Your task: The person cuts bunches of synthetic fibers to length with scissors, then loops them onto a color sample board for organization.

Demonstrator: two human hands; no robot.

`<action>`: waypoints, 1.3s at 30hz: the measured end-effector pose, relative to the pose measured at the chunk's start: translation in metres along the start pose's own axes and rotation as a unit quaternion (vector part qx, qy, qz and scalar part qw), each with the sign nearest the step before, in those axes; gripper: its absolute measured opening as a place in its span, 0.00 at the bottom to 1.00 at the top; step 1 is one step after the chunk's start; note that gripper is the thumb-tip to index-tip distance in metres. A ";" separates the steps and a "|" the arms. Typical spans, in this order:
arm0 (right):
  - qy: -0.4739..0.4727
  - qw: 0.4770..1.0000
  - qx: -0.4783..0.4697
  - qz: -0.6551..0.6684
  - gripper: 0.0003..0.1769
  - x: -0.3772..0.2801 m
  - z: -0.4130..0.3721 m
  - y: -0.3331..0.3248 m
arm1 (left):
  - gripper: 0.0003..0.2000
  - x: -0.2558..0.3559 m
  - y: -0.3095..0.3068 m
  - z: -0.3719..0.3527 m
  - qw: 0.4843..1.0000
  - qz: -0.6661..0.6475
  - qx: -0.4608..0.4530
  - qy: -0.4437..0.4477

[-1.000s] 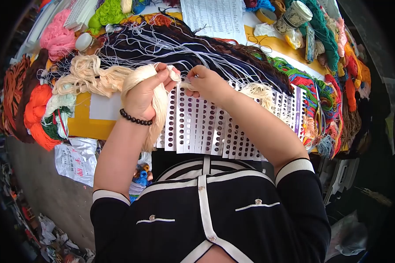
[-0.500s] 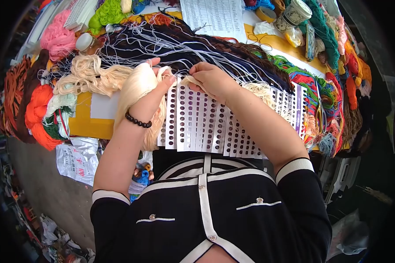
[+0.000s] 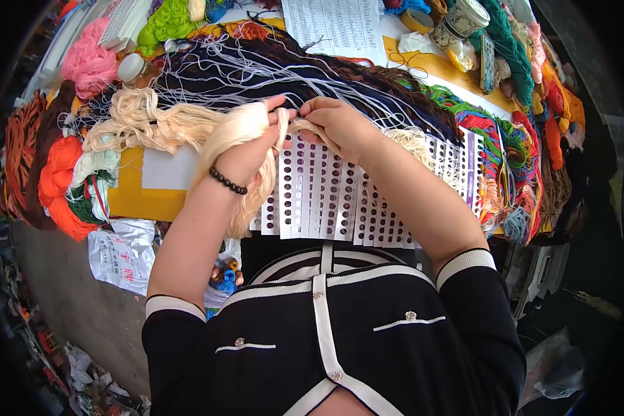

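Note:
A thick cream skein of thread (image 3: 237,132) hangs over my left hand (image 3: 256,147), which is closed on it and wears a dark bead bracelet at the wrist. From it a thin cream strand runs across to my right hand (image 3: 333,126), whose thumb and fingers pinch it. The two hands almost meet above white cards punched with rows of holes (image 3: 326,194). Pale thread lies on the cards' right part, beside my right wrist. Left of my hands, another cream bundle of thread (image 3: 135,121) rests on the table.
Dark thread with pale grey strands (image 3: 256,66) spreads behind my hands. A small jar (image 3: 133,69), a printed sheet (image 3: 333,28) and a patterned cup (image 3: 462,21) stand or lie farther back. Orange skeins (image 3: 64,177) and multicoloured thread (image 3: 509,156) flank the table (image 3: 135,201).
My left hand has shifted right, toward my right hand, carrying the cream skein along. My right hand stays nearly in place, still pinching the strand.

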State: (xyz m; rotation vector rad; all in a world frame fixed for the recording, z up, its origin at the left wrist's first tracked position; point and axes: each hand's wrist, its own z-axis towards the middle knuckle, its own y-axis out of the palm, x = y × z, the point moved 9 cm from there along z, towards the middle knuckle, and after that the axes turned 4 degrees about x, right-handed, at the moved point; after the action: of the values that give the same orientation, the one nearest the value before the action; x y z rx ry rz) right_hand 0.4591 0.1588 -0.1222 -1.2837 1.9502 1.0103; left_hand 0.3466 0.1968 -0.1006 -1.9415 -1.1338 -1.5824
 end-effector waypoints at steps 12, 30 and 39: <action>0.022 0.914 0.041 -0.403 0.16 -0.005 0.009 -0.003 | 0.13 -0.003 -0.087 0.000 0.985 -0.135 0.095 -0.060; 0.018 0.928 0.029 -0.371 0.16 0.003 0.012 0.002 | 0.10 0.140 -0.305 -0.037 0.925 -0.225 0.277 0.132; -0.078 0.873 0.070 -0.476 0.13 -0.015 -0.008 0.014 | 0.20 0.063 -0.139 -0.088 0.964 -0.175 0.199 0.008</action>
State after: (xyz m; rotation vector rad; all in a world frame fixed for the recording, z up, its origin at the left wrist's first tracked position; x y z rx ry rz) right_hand 0.4508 0.1629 -0.1021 -1.7200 0.9873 0.4242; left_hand 0.1852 0.2373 -0.0424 -1.5234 -1.7127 -1.3843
